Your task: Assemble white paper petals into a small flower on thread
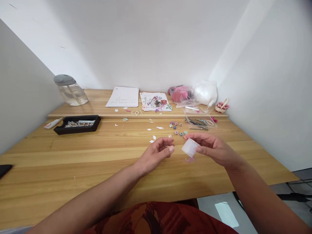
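In my right hand [211,148] is a small whitish, translucent cylinder that looks like a spool [190,148], gripped between the thumb and fingers above the wooden table. Just under it shows a small purple curled piece [190,159]; whether it touches the spool I cannot tell. My left hand [158,151] hovers to the left of the spool, fingers curved and thumb apart, with nothing visible between them. Beyond both hands lie several small coloured beads or rings [175,127]. White petal-shaped paper pieces [152,139] are scattered past the left hand.
A black tray [58,130] of shiny bits sits left, near a white tube [53,123]. On the raised back shelf stand a water bottle [71,92], paper sheets [123,96], plastic bags [206,92] and a small basket [221,106]. A clear box [213,125] holds thin tools.
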A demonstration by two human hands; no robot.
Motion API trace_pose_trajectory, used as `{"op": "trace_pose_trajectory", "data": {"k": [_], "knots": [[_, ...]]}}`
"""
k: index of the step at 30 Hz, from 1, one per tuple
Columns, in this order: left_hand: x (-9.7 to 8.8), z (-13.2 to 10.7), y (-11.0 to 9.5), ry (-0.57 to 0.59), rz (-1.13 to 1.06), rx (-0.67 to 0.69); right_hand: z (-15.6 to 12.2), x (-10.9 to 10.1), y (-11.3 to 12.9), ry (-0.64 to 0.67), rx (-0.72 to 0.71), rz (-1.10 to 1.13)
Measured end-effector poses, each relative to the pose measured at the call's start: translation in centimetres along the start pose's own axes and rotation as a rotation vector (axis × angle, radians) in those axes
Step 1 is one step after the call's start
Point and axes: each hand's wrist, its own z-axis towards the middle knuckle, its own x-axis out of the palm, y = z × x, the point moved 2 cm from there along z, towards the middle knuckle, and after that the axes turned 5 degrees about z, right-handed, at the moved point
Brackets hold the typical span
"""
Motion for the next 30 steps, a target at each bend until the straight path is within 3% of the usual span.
{"op": "trace_pose_trajectory", "data": {"k": [5,9,13,19,24,27,30], "knots": [[2.9,0.4,0.9,0.101,-0.176,-0.032,-1.2,2.5,-1.0,0.034,-0.068,-0.155],[3.4,0.8,3.3,0.087,-0.277,-0.003,-2.1,3.5,-2.2,-0.096,-0.083,-0.328],[3.1,0.9,4.4,0.084,-0.419,-0.001,-3.1,3.1,-4.0,-0.257,-0.080,-0.156],[2.4,0.8,4.7,0.024,-0.598,-0.093,-3.4,4.0,-5.4,-0.254,-0.020,0.097],[1.8,0.9,5.2,0.028,-0.580,-0.082,-2.6,4.9,-5.4,-0.344,-0.065,0.111],[1.6,0.9,5.4,0.058,-0.549,-0.057,-2.1,4.6,-5.8,-0.459,-0.007,0.099],[1.6,1.0,5.4,0.074,-0.510,-0.027,-1.7,4.4,-6.1,-0.491,0.040,0.122]]}}
